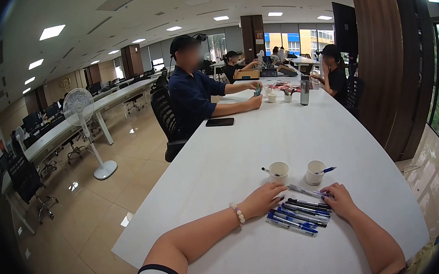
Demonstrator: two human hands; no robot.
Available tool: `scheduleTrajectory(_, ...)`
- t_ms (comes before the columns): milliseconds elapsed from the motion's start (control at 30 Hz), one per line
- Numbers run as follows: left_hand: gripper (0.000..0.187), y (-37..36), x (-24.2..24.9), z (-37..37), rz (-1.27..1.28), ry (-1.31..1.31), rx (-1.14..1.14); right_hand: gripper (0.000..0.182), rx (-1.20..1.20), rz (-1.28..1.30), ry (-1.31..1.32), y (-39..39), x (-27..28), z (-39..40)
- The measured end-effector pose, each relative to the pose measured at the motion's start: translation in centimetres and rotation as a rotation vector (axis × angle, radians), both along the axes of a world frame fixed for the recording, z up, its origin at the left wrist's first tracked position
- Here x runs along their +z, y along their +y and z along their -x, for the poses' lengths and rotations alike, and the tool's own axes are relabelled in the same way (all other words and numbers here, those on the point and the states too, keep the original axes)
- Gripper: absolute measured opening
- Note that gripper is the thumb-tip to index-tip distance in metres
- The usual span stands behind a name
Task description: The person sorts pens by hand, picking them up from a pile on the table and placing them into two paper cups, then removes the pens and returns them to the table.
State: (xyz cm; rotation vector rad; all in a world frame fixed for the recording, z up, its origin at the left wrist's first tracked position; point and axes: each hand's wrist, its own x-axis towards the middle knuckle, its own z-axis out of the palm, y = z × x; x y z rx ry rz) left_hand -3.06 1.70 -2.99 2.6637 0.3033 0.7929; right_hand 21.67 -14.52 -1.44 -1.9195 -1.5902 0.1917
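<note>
Several pens [299, 217] with blue and black caps lie side by side in a loose pile on the white table in front of me. My left hand [259, 201] rests at the pile's upper left, fingers stretched and a little apart, with a bracelet on the wrist. At the right, the fingers of my right hand [340, 200] close on one end of a clear pen [306, 190] lying above the pile; its other end reaches my left fingertips. Behind my hands stand two white cups. The left cup [280, 175] holds a dark pen [269, 172], the right cup [314, 174] a blue pen [329, 169].
A person in a dark blue shirt [192, 95] sits at the table's left side, near a black phone [220, 122]. Farther along stand a metal bottle [304, 92] and more cups [287, 97]. Another person [335, 77] sits at the right. A white fan [87, 128] stands on the floor.
</note>
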Motion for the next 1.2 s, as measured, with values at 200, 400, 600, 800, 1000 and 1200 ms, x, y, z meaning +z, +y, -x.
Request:
scheduleTrajectory(200,0.033,0.5,0.2,-0.3,-0.007,0.133,-0.022,0.022,0.088,0.006,-0.085,0.1,-0.1,0.5)
scheduleTrajectory(400,0.027,0.3,1.0,-0.5,0.042,0.115,-0.089,0.020,0.068,0.005,-0.069,0.3,-0.1,0.4)
scheduleTrajectory(600,0.023,0.4,0.9,-0.5,0.072,0.075,-0.108,0.007,0.010,-0.298,0.426,0.8,-1.1,-0.7)
scheduleTrajectory(800,0.021,0.2,1.0,-0.3,0.211,0.085,-0.096,0.012,0.005,-0.717,0.541,1.1,-1.3,-1.7)
scheduleTrajectory(1000,0.018,0.3,1.0,-0.2,0.293,0.125,-0.057,0.026,-0.022,-0.644,0.584,0.8,-0.8,-1.3)
scheduleTrajectory(1200,0.013,0.4,0.6,-0.1,0.204,0.021,-0.035,0.029,0.052,-0.556,0.599,1.0,-1.2,-1.6)
